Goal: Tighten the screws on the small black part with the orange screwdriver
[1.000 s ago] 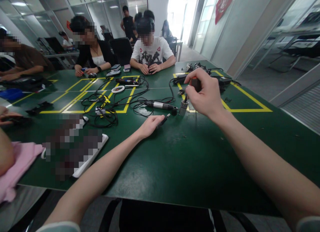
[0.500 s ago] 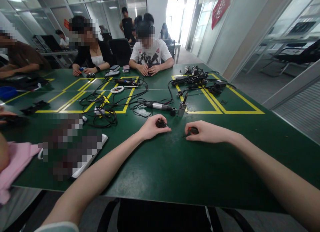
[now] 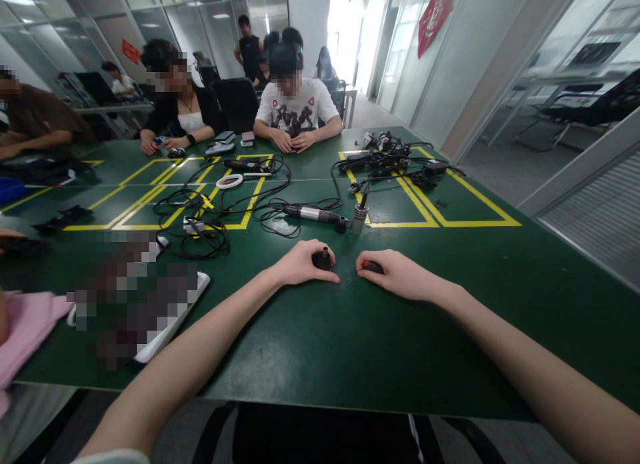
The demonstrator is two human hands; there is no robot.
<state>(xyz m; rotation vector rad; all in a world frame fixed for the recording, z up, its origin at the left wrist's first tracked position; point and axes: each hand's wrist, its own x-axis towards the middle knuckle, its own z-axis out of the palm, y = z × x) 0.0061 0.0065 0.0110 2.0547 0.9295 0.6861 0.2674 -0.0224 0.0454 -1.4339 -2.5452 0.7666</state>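
My left hand [image 3: 300, 264] rests on the green table [image 3: 350, 344] with its fingers curled round a small black part [image 3: 321, 259] that stands upright. Just to its right, my right hand [image 3: 395, 275] lies closed over a small black and red tool [image 3: 371, 267], whose tip points toward the left hand. The two hands are a few centimetres apart. Beyond them lie a black and silver rotary tool [image 3: 315, 215] and a small grey cylinder [image 3: 358, 219] standing upright.
Black cables [image 3: 210, 207] sprawl over yellow tape lines [image 3: 440, 214]. More tools and cables [image 3: 385, 159] sit at the back right. A white ring [image 3: 229, 181] lies mid-table. A white tray [image 3: 170, 321] lies at left. Other people sit along the far and left sides.
My right hand came down from the grey cylinder with the black and red tool and moved left beside my left hand. My left hand stood its black part upright.
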